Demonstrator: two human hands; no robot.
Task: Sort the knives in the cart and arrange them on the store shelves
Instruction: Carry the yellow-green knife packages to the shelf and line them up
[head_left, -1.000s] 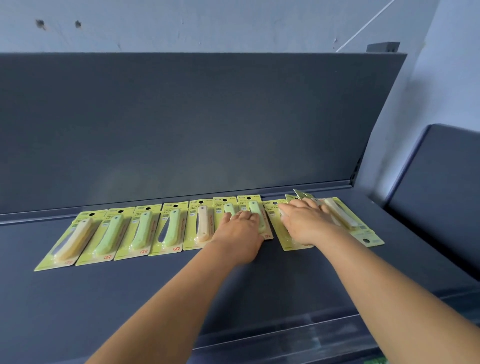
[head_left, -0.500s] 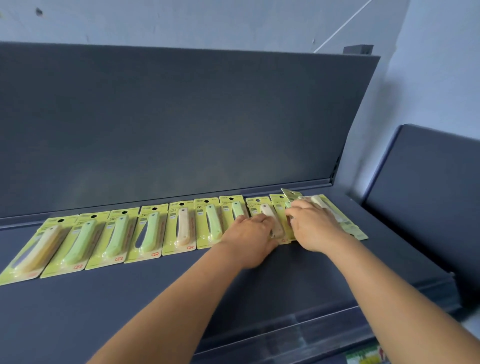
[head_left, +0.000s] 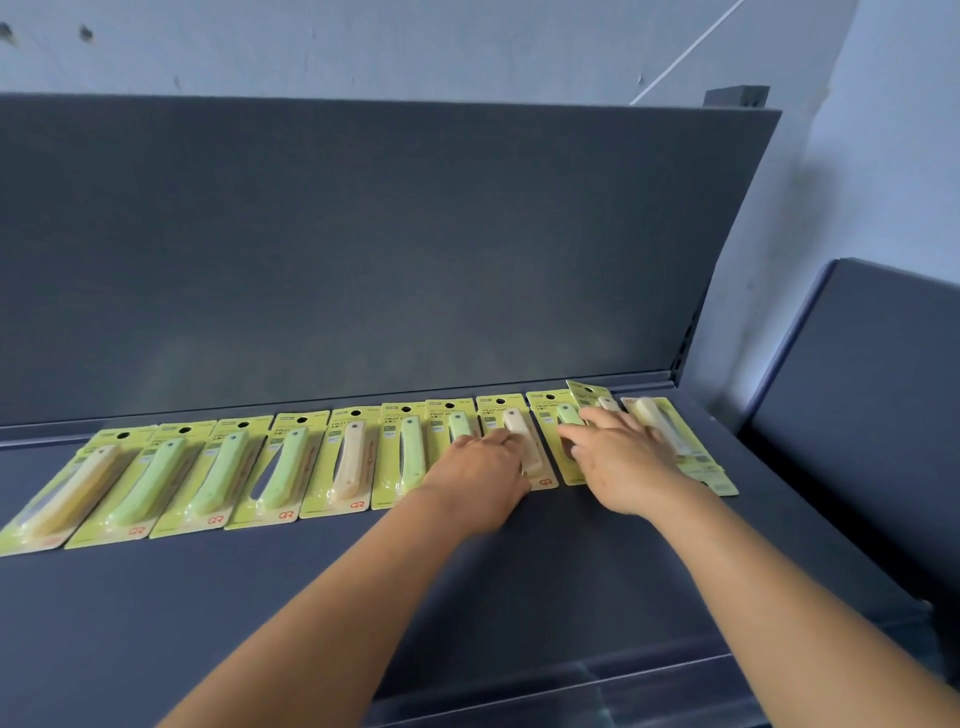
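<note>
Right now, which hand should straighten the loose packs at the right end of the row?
Right hand: it already rests on the overlapping packs at the row's right end. The left hand lies on the beige-handled knife pack, further left.

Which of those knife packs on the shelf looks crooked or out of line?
The packs at the right end, by the right hand, overlap and sit tilted, one corner lifted over its neighbour. The rest of the row lies flat side by side, fanned slightly.

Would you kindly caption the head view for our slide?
Both hands, left and right, rest on packaged knives lined along a dark shelf.
</note>
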